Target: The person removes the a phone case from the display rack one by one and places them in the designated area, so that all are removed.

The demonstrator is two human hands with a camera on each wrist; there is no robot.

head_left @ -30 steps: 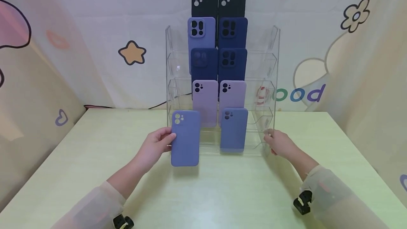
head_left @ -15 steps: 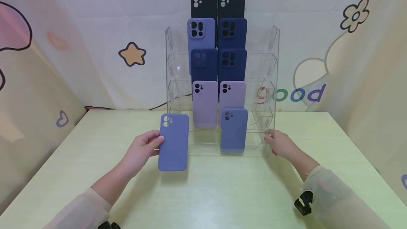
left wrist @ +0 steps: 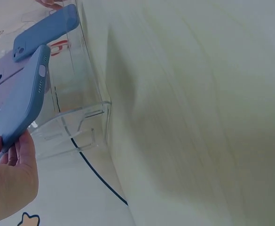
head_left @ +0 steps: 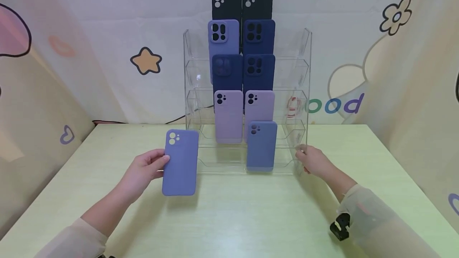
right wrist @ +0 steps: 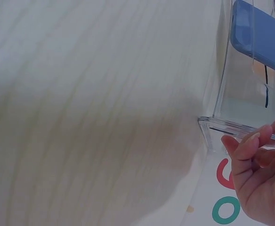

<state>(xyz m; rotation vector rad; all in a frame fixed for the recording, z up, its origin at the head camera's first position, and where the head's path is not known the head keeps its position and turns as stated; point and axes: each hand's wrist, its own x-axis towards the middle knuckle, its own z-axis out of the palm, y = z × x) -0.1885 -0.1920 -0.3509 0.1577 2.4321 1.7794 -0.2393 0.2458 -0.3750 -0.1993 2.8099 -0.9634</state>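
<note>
My left hand (head_left: 143, 172) pinches a blue-violet phone case (head_left: 180, 162) by its left edge, thumb in front. It holds the case upright over the table, left of and in front of a clear acrylic tiered rack (head_left: 222, 166). In the left wrist view, fingers and thumb grip the lower end of that phone case (left wrist: 25, 96). My right hand (head_left: 312, 160) pinches the rack's right side panel near its base; the right wrist view shows thumb and fingers on the clear panel (right wrist: 226, 125). A second blue phone case (head_left: 261, 146) stands in the bottom tier, on the right.
Higher tiers hold pairs of cases: lilac ones (head_left: 228, 116), dark blue ones (head_left: 259, 71), a violet one (head_left: 224, 47) beside a dark blue one, and black ones (head_left: 226, 6) on top. Behind the pale table (head_left: 236, 218) hangs a printed curtain (head_left: 89, 59).
My left hand has carried the blue-violet phone case left and slightly toward me, away from the rack's bottom tier. My right hand stays on the rack's side.
</note>
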